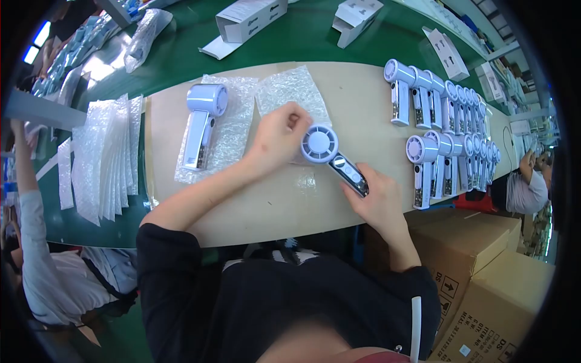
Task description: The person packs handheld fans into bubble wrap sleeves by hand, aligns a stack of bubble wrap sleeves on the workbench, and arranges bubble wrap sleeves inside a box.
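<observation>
My right hand (378, 199) is wrapped round the handle end of a light purple handheld fan (345, 169), whose round grille faces up. Close against the left side of the fan's head is my left hand (279, 134), its fingers curled in; what they hold, if anything, I cannot make out. Under that hand lies a bubble wrap bag (296, 91). To the left, a second handheld fan (203, 124) rests on another bubble wrap bag (237, 100).
Rows of handheld fans (451, 148) stand at the right. A stack of bubble wrap bags (109, 160) lies at the left. White boxes (251, 21) sit at the back. Large cartons (484, 284) stand below right. Another person (72, 272) is at the left.
</observation>
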The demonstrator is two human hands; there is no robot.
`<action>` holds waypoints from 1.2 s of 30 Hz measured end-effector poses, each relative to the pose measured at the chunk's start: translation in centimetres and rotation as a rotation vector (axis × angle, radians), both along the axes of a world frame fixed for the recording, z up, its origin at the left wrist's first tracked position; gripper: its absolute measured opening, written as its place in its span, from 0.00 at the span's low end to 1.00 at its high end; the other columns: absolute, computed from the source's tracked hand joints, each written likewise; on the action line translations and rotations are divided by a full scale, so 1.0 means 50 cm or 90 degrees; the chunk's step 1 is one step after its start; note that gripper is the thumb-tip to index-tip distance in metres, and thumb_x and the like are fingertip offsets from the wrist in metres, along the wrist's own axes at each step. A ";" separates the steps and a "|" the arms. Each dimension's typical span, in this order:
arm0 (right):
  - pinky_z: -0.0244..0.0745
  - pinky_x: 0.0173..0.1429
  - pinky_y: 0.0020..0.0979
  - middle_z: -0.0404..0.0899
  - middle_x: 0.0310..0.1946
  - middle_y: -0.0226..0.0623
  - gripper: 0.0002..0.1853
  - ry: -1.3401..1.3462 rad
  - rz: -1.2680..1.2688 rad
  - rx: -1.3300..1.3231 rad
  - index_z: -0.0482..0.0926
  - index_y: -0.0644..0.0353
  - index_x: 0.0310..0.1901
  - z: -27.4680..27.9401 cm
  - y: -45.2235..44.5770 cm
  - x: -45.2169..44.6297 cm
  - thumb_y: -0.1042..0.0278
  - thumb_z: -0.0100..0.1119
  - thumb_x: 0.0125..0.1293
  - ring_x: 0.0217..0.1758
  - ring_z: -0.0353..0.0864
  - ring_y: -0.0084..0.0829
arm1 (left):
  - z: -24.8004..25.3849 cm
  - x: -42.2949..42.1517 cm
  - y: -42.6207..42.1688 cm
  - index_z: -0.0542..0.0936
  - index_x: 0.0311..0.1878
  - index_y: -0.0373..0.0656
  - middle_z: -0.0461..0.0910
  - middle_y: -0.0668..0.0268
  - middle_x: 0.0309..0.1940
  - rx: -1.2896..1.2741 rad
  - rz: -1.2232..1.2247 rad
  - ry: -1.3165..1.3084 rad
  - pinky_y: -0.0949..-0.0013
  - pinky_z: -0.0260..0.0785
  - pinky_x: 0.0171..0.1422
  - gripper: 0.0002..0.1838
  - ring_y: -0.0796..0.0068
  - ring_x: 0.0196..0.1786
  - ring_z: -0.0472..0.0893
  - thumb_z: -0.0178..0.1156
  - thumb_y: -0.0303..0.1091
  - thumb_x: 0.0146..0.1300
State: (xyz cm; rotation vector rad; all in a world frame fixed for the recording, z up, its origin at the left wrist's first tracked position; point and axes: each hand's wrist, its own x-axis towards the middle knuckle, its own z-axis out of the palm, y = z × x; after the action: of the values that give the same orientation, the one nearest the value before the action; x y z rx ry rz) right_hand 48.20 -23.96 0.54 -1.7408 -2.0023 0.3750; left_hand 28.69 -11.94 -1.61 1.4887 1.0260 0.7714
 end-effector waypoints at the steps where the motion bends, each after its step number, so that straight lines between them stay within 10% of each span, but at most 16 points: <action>1: 0.70 0.24 0.39 0.78 0.22 0.43 0.14 -0.053 0.001 0.002 0.75 0.61 0.36 0.015 0.000 -0.005 0.63 0.66 0.51 0.22 0.78 0.44 | 0.017 0.006 -0.017 0.75 0.38 0.36 0.78 0.64 0.32 0.175 -0.004 0.072 0.70 0.69 0.39 0.07 0.71 0.33 0.77 0.57 0.29 0.61; 5: 0.69 0.22 0.37 0.76 0.18 0.36 0.14 -0.132 0.040 0.076 0.74 0.61 0.36 0.044 0.032 -0.029 0.62 0.66 0.52 0.18 0.77 0.37 | 0.056 0.049 -0.093 0.74 0.36 0.36 0.74 0.59 0.29 0.627 -0.030 0.141 0.67 0.67 0.35 0.08 0.62 0.29 0.74 0.60 0.23 0.53; 12: 0.64 0.11 0.25 0.76 0.26 0.53 0.33 1.278 0.089 -0.566 0.68 0.65 0.52 0.079 0.081 -0.027 0.39 0.27 0.71 0.13 0.71 0.28 | 0.129 -0.027 -0.117 0.73 0.35 0.38 0.72 0.61 0.29 0.631 0.029 -0.002 0.68 0.65 0.32 0.07 0.67 0.28 0.72 0.60 0.20 0.54; 18: 0.67 0.14 0.33 0.78 0.30 0.63 0.45 1.259 0.495 -0.518 0.71 0.71 0.46 0.042 0.135 -0.063 0.29 0.19 0.66 0.17 0.77 0.46 | 0.296 -0.063 -0.009 0.73 0.39 0.40 0.72 0.74 0.30 0.184 0.109 -0.375 0.81 0.61 0.32 0.03 0.89 0.30 0.68 0.54 0.28 0.66; 23: 0.76 0.26 0.36 0.77 0.43 0.61 0.42 1.024 0.328 -0.650 0.70 0.66 0.54 0.032 0.135 -0.116 0.28 0.27 0.65 0.31 0.82 0.48 | 0.261 -0.049 -0.010 0.70 0.38 0.40 0.70 0.74 0.26 0.243 -0.060 -0.310 0.81 0.63 0.32 0.06 0.90 0.30 0.70 0.53 0.33 0.67; 31: 0.76 0.28 0.29 0.73 0.52 0.36 0.20 0.938 0.085 -0.375 0.65 0.46 0.62 0.066 0.277 -0.176 0.61 0.47 0.68 0.44 0.78 0.26 | 0.154 -0.159 -0.042 0.67 0.54 0.38 0.70 0.52 0.44 0.467 -0.054 0.041 0.57 0.66 0.54 0.21 0.53 0.49 0.73 0.60 0.34 0.59; 36: 0.64 0.19 0.21 0.74 0.42 0.33 0.19 0.706 0.055 -0.336 0.71 0.47 0.58 0.013 0.463 -0.199 0.59 0.51 0.66 0.34 0.74 0.16 | 0.059 -0.267 -0.030 0.61 0.62 0.40 0.62 0.47 0.57 0.505 0.090 0.286 0.52 0.57 0.64 0.33 0.45 0.61 0.63 0.63 0.37 0.57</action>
State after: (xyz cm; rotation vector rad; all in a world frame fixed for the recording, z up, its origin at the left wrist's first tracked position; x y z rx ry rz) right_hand 38.24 -0.83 1.19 -1.1937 -1.1785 1.5894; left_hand 15.36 -13.43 1.33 2.3645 1.2353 1.0400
